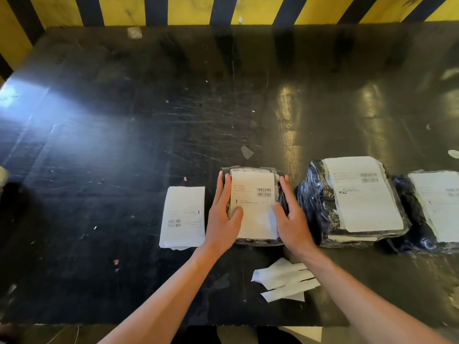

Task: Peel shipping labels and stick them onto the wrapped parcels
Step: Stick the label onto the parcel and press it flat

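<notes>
A small parcel in dark plastic wrap [258, 242] lies near the table's front edge with a white shipping label [253, 207] on top. My left hand [221, 219] grips the parcel's left side and its thumb presses on the label. My right hand [290, 219] holds the right side, thumb on the label's right edge, where a corner stands slightly lifted. A stack of unpeeled labels [182, 217] lies just left of my left hand. To the right sit two more wrapped parcels, the nearer parcel [313, 202] and the farther parcel [409, 219]; each carries a label.
Peeled white backing strips [285, 279] lie in front of the parcels, by my right forearm. The black scratched table [124, 145] has small paper scraps, one paper scrap [247, 152] just behind the small parcel. A yellow and black striped wall [188, 8] closes the far side.
</notes>
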Demonstrator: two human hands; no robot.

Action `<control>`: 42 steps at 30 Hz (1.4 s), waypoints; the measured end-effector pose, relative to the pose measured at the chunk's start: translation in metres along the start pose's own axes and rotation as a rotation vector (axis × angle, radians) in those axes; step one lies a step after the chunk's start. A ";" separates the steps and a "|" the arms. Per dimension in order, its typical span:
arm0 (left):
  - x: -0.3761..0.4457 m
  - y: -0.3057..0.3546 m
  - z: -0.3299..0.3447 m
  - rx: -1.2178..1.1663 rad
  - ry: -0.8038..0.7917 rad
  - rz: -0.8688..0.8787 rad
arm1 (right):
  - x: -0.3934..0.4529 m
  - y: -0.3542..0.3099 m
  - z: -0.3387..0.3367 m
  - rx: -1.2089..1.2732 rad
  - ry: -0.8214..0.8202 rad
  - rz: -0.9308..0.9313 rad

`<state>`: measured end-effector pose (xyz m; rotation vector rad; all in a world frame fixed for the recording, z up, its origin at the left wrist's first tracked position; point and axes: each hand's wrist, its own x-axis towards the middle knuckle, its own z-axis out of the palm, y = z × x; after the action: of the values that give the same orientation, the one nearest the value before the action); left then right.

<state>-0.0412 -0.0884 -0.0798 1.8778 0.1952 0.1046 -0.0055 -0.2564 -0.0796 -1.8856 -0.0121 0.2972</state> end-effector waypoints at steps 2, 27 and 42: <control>0.006 0.018 -0.006 -0.049 0.016 0.019 | 0.005 -0.017 -0.008 -0.013 0.010 -0.039; 0.038 0.191 0.224 -0.126 -0.068 0.241 | -0.018 -0.058 -0.307 -0.037 0.282 -0.218; 0.016 0.181 0.358 -0.111 -0.096 -0.046 | 0.005 0.017 -0.399 0.018 0.218 0.030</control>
<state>0.0507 -0.4742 -0.0194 1.7622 0.1629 -0.0063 0.0808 -0.6326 0.0231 -1.8923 0.1664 0.1106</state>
